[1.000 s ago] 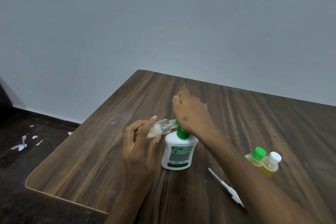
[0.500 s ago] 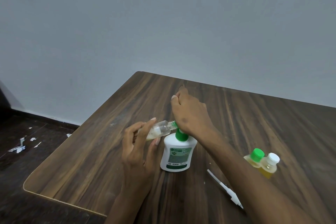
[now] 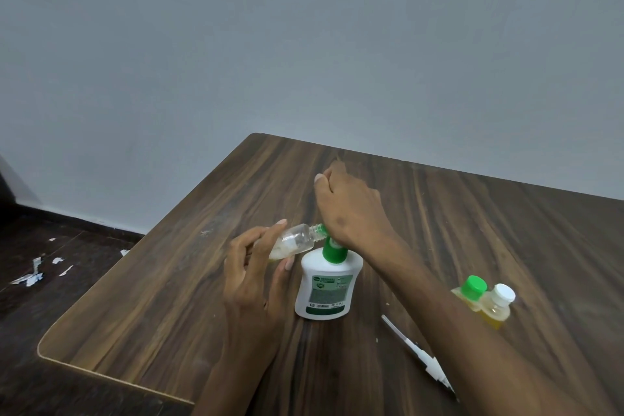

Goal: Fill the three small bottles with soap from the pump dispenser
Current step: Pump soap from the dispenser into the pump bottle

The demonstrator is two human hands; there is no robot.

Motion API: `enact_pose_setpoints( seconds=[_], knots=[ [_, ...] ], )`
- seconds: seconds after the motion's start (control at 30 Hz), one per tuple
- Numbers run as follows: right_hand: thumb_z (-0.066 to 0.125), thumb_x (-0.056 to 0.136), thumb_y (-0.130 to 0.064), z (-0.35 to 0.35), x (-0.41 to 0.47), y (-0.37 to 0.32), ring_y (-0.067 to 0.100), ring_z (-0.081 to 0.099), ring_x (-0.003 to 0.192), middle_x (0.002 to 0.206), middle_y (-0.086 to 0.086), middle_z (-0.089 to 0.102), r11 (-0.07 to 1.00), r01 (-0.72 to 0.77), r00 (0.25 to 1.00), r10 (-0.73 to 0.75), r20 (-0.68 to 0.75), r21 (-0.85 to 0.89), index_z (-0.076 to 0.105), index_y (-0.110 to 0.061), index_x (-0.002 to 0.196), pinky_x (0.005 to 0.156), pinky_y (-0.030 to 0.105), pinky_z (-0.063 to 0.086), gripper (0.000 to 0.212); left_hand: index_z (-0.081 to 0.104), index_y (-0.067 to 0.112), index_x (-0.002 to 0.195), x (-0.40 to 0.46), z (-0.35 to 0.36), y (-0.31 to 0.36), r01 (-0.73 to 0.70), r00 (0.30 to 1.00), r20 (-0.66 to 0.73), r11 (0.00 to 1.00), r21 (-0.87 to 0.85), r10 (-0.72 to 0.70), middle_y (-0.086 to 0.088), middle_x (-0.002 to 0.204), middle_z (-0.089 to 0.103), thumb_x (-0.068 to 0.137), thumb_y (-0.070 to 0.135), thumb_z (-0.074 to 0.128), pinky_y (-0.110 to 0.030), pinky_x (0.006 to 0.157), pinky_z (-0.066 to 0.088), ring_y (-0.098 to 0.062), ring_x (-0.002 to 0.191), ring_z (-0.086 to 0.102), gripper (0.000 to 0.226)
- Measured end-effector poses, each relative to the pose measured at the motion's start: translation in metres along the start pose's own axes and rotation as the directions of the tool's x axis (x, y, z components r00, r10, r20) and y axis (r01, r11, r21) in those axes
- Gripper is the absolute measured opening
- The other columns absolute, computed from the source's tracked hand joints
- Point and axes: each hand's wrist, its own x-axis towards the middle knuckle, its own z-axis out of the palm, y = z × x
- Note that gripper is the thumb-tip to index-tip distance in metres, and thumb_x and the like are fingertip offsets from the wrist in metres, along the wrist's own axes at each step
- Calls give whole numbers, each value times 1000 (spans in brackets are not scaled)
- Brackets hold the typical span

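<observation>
Room: grey wall is standing behind a brown wooden table (image 3: 169, 297).
Left hand: the left hand (image 3: 251, 280) is holding a clear little bottle (image 3: 293, 241) on its side, fingers curled round it.
Right hand: the right hand (image 3: 351, 213) is pressing down on the green pump of the soap bottle (image 3: 324, 290), fingers folded over it.
Where: the little bottle's mouth is touching the pump spout.
Done: two little bottles, one with a green cap (image 3: 471, 292) and one with a white cap (image 3: 496, 306), are sitting full and closed on the right.
Left: the clear bottle is showing only a little soap, so it looks like the last one to fill and cap.
</observation>
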Motion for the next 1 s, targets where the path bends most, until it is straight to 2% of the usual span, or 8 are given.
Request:
enact_pose_setpoints(
  seconds=[0.1, 0.23, 0.37, 0.5, 0.6, 0.73, 0.9, 1.0],
  knots=[
    [23, 109, -42, 3, -1, 1, 16, 59, 81, 90, -2, 64, 999, -36, 999, 35, 33, 15, 51, -18, 114, 105, 53, 40, 36, 64, 18, 143, 1, 0, 0, 2, 1000, 1, 1000, 4, -2, -6, 135, 57, 105, 22, 58, -9, 102, 41, -10, 125, 55, 39],
    [24, 110, -41, -1, 0, -1, 7, 54, 75, 85, -7, 61, 1000, 1, 1000, -1, 1, 10, 51, -19, 116, 102, 49, 38, 35, 64, 14, 143, 1, 1, 0, -6, 1000, 6, 1000, 14, 5, -10, 134, 59, 105, 21, 57, -8, 103, 39, -14, 122, 57, 39],
    [24, 109, -42, 3, -2, 1, 17, 60, 84, 94, -2, 65, 999, -33, 999, 33, 27, 16, 52, -18, 116, 104, 51, 39, 38, 63, 17, 143, 1, 1, 0, -12, 1000, -2, 1000, 20, 12, -9, 135, 58, 105, 22, 55, -10, 103, 40, -19, 121, 58, 39],
    [23, 110, -43, -1, -1, -1, 12, 59, 80, 91, -4, 63, 1000, -6, 1000, 6, -1, 10, 51, -18, 120, 93, 45, 41, 39, 61, 20, 143, 2, 2, 1, -27, 1000, -10, 1000, 14, 27, -11, 134, 59, 105, 21, 56, -7, 104, 39, -17, 121, 56, 39],
    [23, 109, -43, 4, -2, 1, 17, 61, 84, 93, -1, 65, 999, -32, 999, 32, 20, 19, 52, -18, 117, 103, 51, 41, 39, 60, 23, 144, 2, 2, -1, -24, 1000, -11, 999, 25, 25, -10, 134, 59, 105, 23, 55, -10, 104, 39, -21, 121, 57, 39],
    [23, 109, -44, 0, 0, -1, 14, 60, 81, 88, -4, 63, 1000, -9, 1000, 9, 0, 17, 51, -19, 116, 103, 51, 40, 38, 59, 24, 144, 1, 3, -3, -12, 1000, -8, 999, 33, 13, -9, 135, 60, 105, 25, 56, -15, 105, 40, -25, 122, 59, 39],
    [21, 109, -45, 3, -2, 1, 16, 58, 82, 91, -2, 64, 999, -40, 999, 39, 34, 33, 52, -17, 118, 106, 53, 39, 42, 58, 26, 145, 0, 2, -4, -5, 1000, 7, 999, 34, 5, -8, 137, 58, 106, 28, 55, -15, 103, 43, -23, 123, 58, 39],
    [22, 109, -45, -1, 0, -1, 10, 56, 77, 85, -5, 62, 999, -10, 1000, 9, 4, 33, 51, -18, 116, 105, 52, 39, 40, 57, 25, 145, 0, 1, -4, 0, 1000, 16, 999, 42, -1, -9, 137, 59, 106, 29, 55, -16, 103, 43, -24, 124, 58, 39]
  ],
)
